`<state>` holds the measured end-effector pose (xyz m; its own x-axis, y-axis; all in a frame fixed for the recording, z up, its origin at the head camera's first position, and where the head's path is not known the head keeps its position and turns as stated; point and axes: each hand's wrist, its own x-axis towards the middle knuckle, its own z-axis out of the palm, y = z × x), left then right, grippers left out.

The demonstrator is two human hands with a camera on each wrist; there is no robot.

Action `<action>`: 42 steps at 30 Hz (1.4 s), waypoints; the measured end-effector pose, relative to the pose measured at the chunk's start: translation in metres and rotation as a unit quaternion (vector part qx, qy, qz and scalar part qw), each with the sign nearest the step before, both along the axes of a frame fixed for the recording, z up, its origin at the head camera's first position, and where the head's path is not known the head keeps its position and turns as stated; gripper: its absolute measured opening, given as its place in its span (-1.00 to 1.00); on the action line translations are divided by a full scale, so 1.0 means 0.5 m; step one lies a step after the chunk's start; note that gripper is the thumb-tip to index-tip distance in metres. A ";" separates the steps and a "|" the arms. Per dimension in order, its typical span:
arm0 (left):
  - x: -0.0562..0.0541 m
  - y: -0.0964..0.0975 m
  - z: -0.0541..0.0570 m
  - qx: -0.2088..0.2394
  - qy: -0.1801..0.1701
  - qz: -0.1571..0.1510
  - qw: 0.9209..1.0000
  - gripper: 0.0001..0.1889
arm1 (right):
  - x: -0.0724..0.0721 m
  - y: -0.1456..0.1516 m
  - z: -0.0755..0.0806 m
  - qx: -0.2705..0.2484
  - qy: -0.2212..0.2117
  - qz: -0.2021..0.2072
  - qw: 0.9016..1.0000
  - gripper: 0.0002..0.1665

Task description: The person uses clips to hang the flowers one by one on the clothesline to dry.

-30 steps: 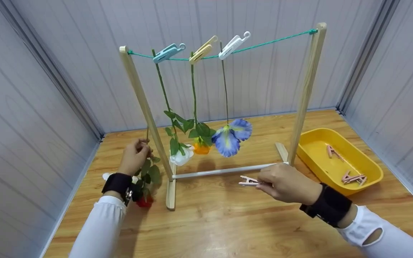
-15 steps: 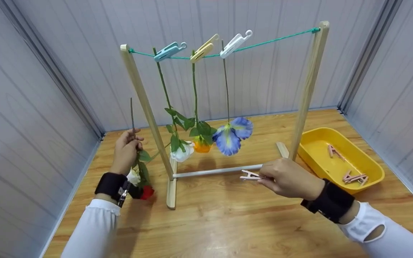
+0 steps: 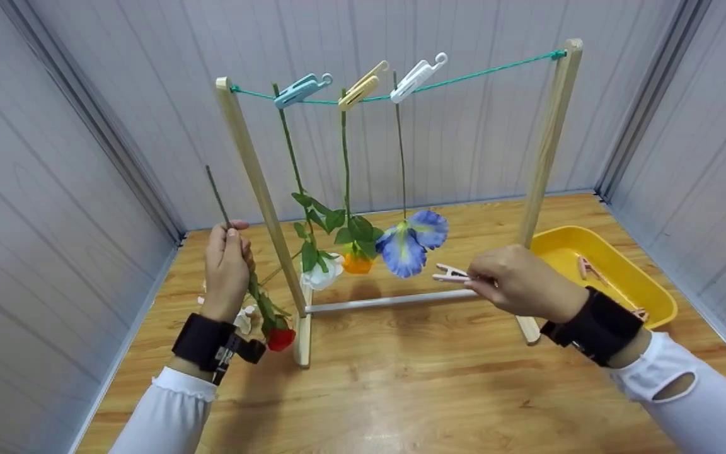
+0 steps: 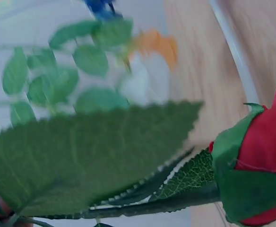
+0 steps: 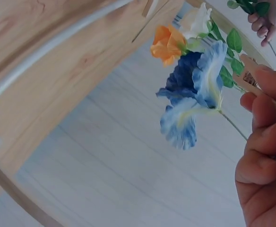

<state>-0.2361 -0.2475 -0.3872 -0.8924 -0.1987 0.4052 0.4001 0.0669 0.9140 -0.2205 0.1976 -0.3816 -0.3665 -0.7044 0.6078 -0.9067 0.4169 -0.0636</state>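
To the right of the wooden rack point(image 3: 256, 183), just beside its right post, a yellow tub point(image 3: 561, 255) stands on the worktop point(image 3: 401, 391); a loose peg point(image 3: 583, 268) lies in it, and part of another shows farther in, the view cut off by the right arm. Outside the rack's left post, the left hand point(image 3: 227, 271) pinches the red rose point(image 3: 281, 339) by its stem, thumb pressed against it. The bloom hangs below that hand, near the foot of the left post; whether they touch cannot be told. The rose's long axis slants: bare stem end up and away from the rack, flower down and towards it. In front of the rack, nearer its right post, the right hand point(image 3: 520, 277) pinches a pale pink peg point(image 3: 451, 274) between thumb and curled fingers. The peg lies nearly level, its forked end pointing towards the rack's left post, just below the blue flower point(image 3: 404, 252) hanging from the rack's green line point(image 3: 489, 72).
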 end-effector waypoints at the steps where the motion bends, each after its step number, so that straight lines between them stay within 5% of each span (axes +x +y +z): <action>1: 0.006 0.011 0.005 0.006 0.005 -0.008 1.000 -0.70 | 0.000 0.002 0.008 0.001 -0.003 -0.003 1.000 -0.78; 12: 0.062 0.157 0.049 0.010 0.008 -0.129 0.992 -0.73 | -0.004 0.016 0.104 -0.004 -0.010 -0.026 1.000 -0.79; 21: 0.077 0.274 0.073 0.008 0.007 -0.222 0.975 -0.75 | -0.021 0.027 0.184 -0.006 0.015 -0.048 0.999 -0.81; 31: 0.053 0.384 0.084 0.015 0.027 -0.279 0.960 -0.73 | -0.033 0.038 0.265 -0.021 0.013 -0.078 0.997 -0.85; 42: -0.005 0.458 0.115 0.050 0.045 -0.340 0.938 -0.72 | -0.060 0.044 0.323 -0.021 0.049 -0.104 0.993 -0.86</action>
